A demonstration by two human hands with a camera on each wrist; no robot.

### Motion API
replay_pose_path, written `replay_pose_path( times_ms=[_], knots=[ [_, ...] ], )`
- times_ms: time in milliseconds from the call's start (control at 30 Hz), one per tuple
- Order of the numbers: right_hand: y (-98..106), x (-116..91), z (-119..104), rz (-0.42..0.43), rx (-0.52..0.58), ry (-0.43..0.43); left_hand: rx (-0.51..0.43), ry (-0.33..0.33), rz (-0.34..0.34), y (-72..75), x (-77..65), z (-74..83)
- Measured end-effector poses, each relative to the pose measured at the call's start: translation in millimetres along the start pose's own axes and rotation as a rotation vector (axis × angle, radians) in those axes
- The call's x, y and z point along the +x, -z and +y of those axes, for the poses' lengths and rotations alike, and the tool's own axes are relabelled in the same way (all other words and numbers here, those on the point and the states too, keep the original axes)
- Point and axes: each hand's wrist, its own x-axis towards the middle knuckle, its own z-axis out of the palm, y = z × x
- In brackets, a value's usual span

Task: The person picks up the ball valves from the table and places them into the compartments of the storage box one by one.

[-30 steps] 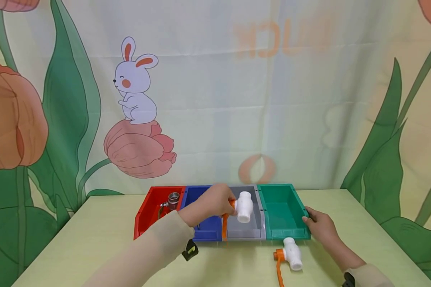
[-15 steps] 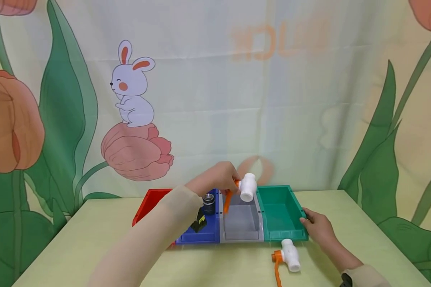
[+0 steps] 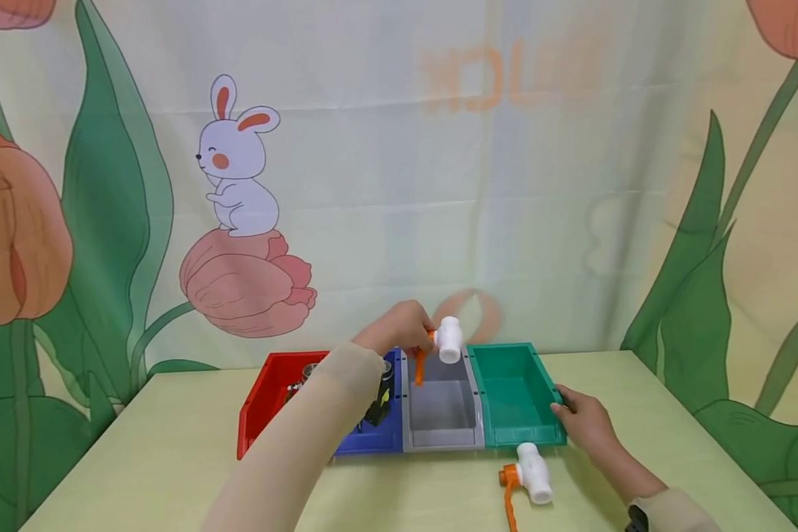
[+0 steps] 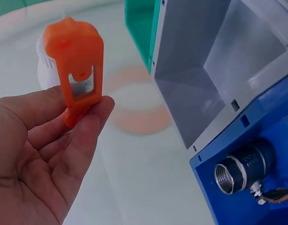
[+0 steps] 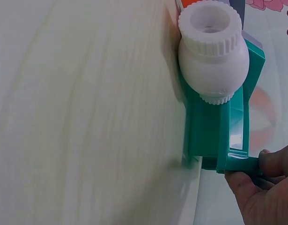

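My left hand (image 3: 402, 327) pinches a white plastic ball valve (image 3: 449, 340) by its orange handle (image 4: 78, 51). It holds the valve up over the back of the grey bin (image 3: 441, 405), with the handle's lever hanging down. In the left wrist view the white body is mostly hidden behind the handle. My right hand (image 3: 588, 420) grips the right side wall of the green bin (image 3: 515, 384), thumb on the rim. A second white ball valve (image 3: 534, 474) with an orange handle lies on the table in front of the green bin.
A red bin (image 3: 266, 391) and a blue bin (image 3: 372, 443) adjoin the grey one on the left. Metal-ended valves sit in both, one dark valve (image 4: 247, 166) in the blue bin. A printed curtain (image 3: 372, 185) hangs behind the table (image 3: 146, 443).
My left hand has lifted the valve from low over the grey bin up to its back edge, then moved it slightly left. My right hand keeps its grip on the green bin.
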Motion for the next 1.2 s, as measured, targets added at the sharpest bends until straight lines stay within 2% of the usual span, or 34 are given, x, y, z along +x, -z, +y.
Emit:
replay_pose_path(
  times_ms=[233,433,633,967,1200],
  knots=[
    [0,-2,1,0.003,0.002,0.000,-0.032,0.012,0.035,-6.9,10.3,-5.7],
    [0,-3,1,0.007,-0.009,0.001,-0.064,0.020,0.071,-19.3,20.7,-8.8],
    [0,-4,2,0.009,-0.012,0.009,-0.110,0.077,0.099,-30.0,27.8,-10.6],
    [0,-2,0,0.014,-0.002,0.007,-0.142,0.161,0.105,-37.4,31.0,-21.9],
    [0,-1,-2,0.006,0.012,-0.009,-0.138,0.181,0.091,-46.2,33.3,-28.4]
  ],
)
